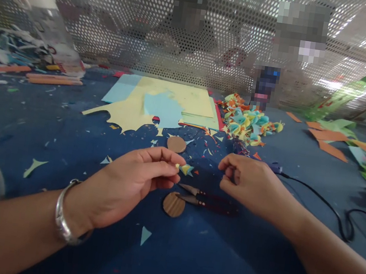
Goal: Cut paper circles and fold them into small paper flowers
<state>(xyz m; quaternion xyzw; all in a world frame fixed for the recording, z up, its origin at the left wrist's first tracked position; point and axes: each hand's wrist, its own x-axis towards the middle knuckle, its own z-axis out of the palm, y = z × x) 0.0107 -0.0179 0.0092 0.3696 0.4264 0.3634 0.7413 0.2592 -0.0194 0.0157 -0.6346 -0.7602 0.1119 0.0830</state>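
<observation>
My left hand [143, 174] pinches a small yellow and light blue paper flower [186, 169] between thumb and fingertips. My right hand [248, 180] hovers opposite, its fingers loosely curled with a gap between thumb and forefinger; nothing shows in it. Below, a pair of thread snips [197, 195] with dark handles rests its blades at a round wooden disc [174, 204]. A second, plainer disc [176, 144] lies just beyond my left fingers. Behind my right hand is a purple tool [272, 167] with a black cord, partly hidden.
Stacked coloured paper sheets [179, 92] lie farther back, beside a heap of small paper flowers [244, 120]. A clear bottle [53, 30] stands at the left. Orange paper pieces [330, 139] lie right. The cord [326, 202] crosses the blue table [220, 255]. A perforated metal screen [124, 24] rises behind.
</observation>
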